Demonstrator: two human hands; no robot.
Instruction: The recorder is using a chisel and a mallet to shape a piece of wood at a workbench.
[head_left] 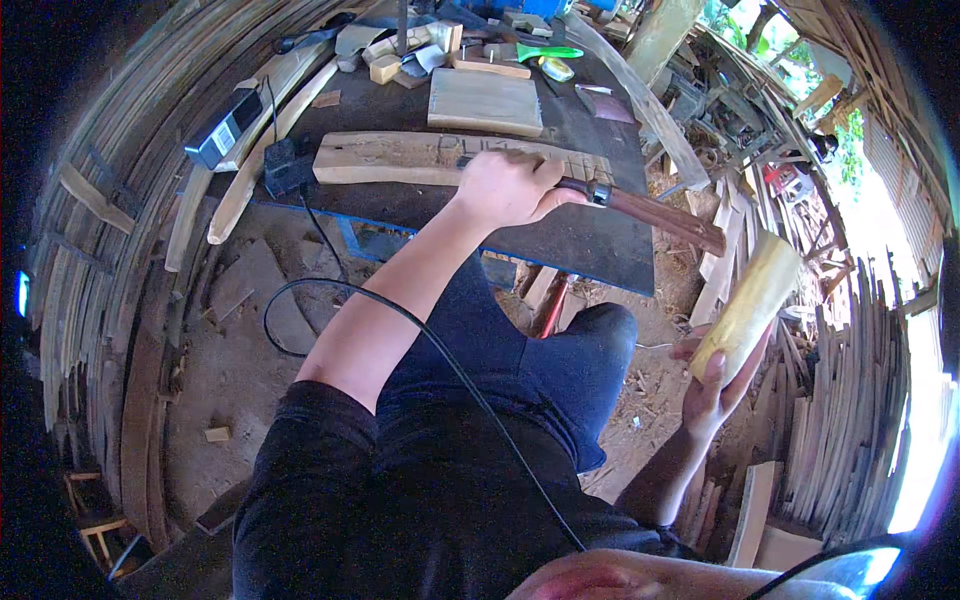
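Observation:
My left hand (510,188) is closed around a chisel-like tool, whose brown wooden handle (665,217) and dark metal ferrule stick out to the right. Its far end is mostly hidden by my fist. Behind and below that fist lies a long wooden plank (385,158) with dark markings, flat on the dark worktable (590,240). Off the table's right side, my right hand (715,390) grips the lower end of a thick, pale wooden piece (748,300), rounded and mallet-like. That piece is tilted, its upper end toward the far right, apart from the chisel-like tool.
A flat wooden board (485,102) lies beyond the plank, with a green-handled tool (548,51) and small blocks farther back. A black adapter (288,168) and its cable (430,325) hang at the table's left. Stacked wood strips (850,430) stand at right.

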